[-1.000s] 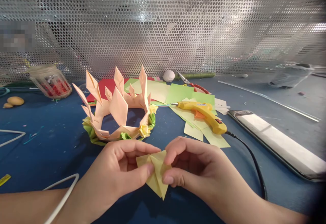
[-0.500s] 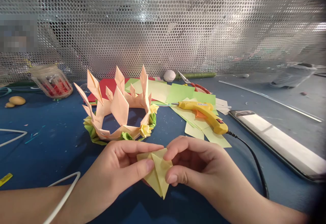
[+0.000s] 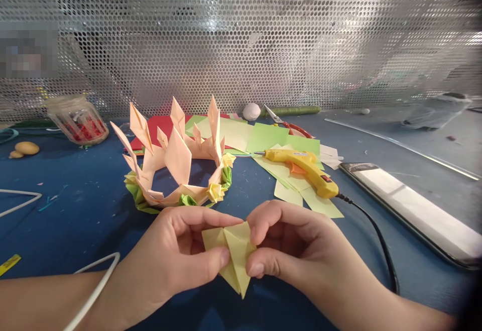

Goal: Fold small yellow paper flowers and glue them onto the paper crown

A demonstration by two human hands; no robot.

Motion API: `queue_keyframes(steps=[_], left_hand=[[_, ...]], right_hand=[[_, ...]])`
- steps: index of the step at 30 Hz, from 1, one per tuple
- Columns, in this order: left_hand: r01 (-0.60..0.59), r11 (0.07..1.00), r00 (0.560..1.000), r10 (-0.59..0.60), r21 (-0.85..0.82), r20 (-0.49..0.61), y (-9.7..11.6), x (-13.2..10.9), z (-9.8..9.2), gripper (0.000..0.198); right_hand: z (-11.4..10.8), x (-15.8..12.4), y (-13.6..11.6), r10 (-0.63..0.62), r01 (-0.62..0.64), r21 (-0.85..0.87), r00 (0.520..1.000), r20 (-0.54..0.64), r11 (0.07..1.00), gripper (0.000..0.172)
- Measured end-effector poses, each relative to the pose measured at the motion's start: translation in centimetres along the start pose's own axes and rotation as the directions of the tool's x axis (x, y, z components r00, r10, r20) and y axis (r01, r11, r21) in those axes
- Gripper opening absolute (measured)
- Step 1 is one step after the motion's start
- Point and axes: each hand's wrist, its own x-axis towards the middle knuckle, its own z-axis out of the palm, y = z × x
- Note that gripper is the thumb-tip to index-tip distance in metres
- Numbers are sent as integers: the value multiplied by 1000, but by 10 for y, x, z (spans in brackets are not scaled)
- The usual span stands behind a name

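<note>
A small piece of folded yellow paper [image 3: 237, 255] is held between my two hands, its point facing down towards me. My left hand [image 3: 184, 248] pinches its left side, thumb on the front and fingers behind. At the right edge, my right hand [image 3: 297, 250] grips it between thumb and curled index finger. Just beyond my hands stands a peach folded-paper crown [image 3: 178, 157] with tall pointed pieces. Yellow paper flowers [image 3: 216, 192] and green paper leaves [image 3: 187, 200] sit around its base.
A yellow glue gun [image 3: 311, 170] lies on green and pale yellow paper sheets [image 3: 267, 137], its black cord [image 3: 376, 230] trailing right. Red-handled scissors [image 3: 288, 124], a phone [image 3: 410, 210] and a glass jar [image 3: 77, 120] surround the work. A perforated metal panel [image 3: 241, 34] stands behind.
My right index finger has shifted slightly off the front of the yellow paper towards its right edge. My left hand keeps its pinch, and the crown stays put.
</note>
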Motion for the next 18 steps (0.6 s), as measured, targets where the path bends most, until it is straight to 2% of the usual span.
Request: queue_keyframes(steps=[3,7,14,18], left_hand=[[12,1000,1000,-13,22,11,2,-1,1,27],[10,997,1000,-8,82,-20,5,-1,2,15],[24,996,998,-19,83,-66,8,0,3,18],[51,993,997,-43,111,-71,7,-1,5,18]], right_hand=[[-1,-2,5,-47,47,-35,999,2,998,33],[-3,-5,11,-111,111,-142,994,12,984,34],[-4,-8,6,-224,243,-364,970,94,899,30],[-3,-9,5,-250,276,-403,961,118,872,26]])
